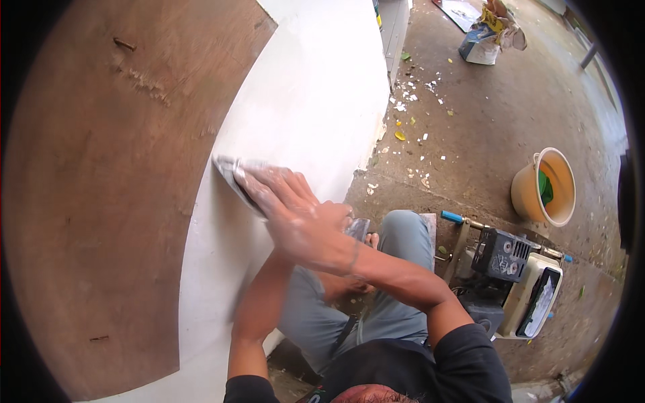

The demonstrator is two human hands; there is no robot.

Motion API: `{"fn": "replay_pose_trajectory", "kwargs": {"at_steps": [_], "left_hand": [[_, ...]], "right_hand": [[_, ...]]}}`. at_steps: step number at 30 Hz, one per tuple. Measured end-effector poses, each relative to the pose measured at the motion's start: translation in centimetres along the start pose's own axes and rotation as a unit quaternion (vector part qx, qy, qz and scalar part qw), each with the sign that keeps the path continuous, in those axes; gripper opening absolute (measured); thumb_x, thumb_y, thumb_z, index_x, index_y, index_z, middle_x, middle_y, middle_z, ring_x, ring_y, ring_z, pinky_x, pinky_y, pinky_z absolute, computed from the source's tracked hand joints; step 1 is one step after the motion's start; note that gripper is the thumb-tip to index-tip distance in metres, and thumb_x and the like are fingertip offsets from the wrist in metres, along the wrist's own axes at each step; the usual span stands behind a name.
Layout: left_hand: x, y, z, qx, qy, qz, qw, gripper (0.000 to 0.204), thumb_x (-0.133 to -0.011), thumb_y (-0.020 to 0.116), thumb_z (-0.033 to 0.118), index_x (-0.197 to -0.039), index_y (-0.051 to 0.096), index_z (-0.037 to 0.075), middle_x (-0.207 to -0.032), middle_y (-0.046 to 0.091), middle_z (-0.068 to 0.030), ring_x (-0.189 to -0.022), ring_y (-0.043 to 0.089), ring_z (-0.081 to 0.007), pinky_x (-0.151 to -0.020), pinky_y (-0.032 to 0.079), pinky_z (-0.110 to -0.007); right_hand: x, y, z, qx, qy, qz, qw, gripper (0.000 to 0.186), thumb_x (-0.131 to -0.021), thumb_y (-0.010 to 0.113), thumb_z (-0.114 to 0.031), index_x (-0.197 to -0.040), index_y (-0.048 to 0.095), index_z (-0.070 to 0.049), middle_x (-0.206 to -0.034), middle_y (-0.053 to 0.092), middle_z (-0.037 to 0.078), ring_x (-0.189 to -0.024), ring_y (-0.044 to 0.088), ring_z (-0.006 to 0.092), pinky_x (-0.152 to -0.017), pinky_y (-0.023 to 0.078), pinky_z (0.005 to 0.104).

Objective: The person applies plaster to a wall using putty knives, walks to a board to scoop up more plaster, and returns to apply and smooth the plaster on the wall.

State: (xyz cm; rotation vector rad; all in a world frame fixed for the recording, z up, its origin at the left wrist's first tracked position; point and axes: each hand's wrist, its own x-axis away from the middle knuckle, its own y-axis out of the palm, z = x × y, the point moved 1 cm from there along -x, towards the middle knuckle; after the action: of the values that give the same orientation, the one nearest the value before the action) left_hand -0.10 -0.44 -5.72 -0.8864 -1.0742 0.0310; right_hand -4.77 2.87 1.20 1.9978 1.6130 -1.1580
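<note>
The right hand reaches across with fingers pressed flat together on a putty knife against the white panel, while the left hand lies hidden beneath, fingers impossible to tell.

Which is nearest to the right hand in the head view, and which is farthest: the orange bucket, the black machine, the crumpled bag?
From the right hand:
1. Black machine, lower right.
2. Orange bucket, right.
3. Crumpled bag, top right.
</note>
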Motion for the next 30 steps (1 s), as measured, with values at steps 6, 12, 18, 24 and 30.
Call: {"fn": "replay_pose_trajectory", "kwargs": {"at_steps": [6,12,18,24,30], "left_hand": [[2.6,1.9,-4.5,0.1,0.297,0.248,0.916,0.027,-0.1,0.054,0.027,-0.117,0.062,0.007,-0.088,0.07,-0.0151,-0.083,0.07,-0.0226,-0.08,0.055,-0.038],[3.0,0.1,-2.9,0.242,0.024,0.022,0.97,0.029,-0.101,0.047,0.022,-0.116,0.059,0.0,-0.082,0.067,-0.0205,-0.064,0.069,-0.0278,-0.062,0.056,-0.04],[3.7,0.6,-3.2,0.238,0.048,0.04,0.969,0.03,-0.101,0.048,0.022,-0.117,0.059,0.0,-0.085,0.067,-0.0213,-0.063,0.068,-0.0289,-0.061,0.056,-0.041],[3.2,1.0,-3.5,0.238,0.043,0.046,0.969,0.03,-0.101,0.049,0.023,-0.117,0.059,0.0,-0.084,0.067,-0.0219,-0.064,0.067,-0.0294,-0.061,0.055,-0.041],[3.7,0.1,-2.8,0.235,0.037,0.039,0.971,0.029,-0.101,0.049,0.022,-0.117,0.06,0.0,-0.089,0.069,-0.0231,-0.071,0.069,-0.0329,-0.065,0.055,-0.044]], "right_hand": [[-3.2,-4.6,3.9,0.041,-0.071,0.065,0.995,0.051,-0.083,0.067,-0.003,-0.133,0.062,-0.012,-0.136,0.06,0.012,-0.125,0.055,0.0287,-0.105,0.045,0.0406],[-6.5,-2.6,9.7,0.18,-0.301,0.051,0.935,0.049,-0.088,0.06,-0.01,-0.135,0.06,-0.024,-0.146,0.053,0.003,-0.133,0.049,0.0203,-0.111,0.042,0.0413],[-8.2,-1.8,11.4,0.185,-0.314,0.06,0.929,0.045,-0.091,0.059,-0.016,-0.135,0.06,-0.027,-0.146,0.052,0.0,-0.134,0.048,0.0206,-0.114,0.041,0.0405],[-8.5,-0.8,12.3,0.185,-0.326,0.068,0.924,0.049,-0.087,0.068,-0.018,-0.135,0.06,-0.024,-0.146,0.052,0.004,-0.136,0.045,0.0245,-0.112,0.042,0.0437],[-9.5,0.4,13.8,0.186,-0.355,0.069,0.914,0.051,-0.085,0.071,-0.015,-0.134,0.061,-0.023,-0.149,0.048,0.007,-0.136,0.044,0.027,-0.112,0.042,0.0456]]}}
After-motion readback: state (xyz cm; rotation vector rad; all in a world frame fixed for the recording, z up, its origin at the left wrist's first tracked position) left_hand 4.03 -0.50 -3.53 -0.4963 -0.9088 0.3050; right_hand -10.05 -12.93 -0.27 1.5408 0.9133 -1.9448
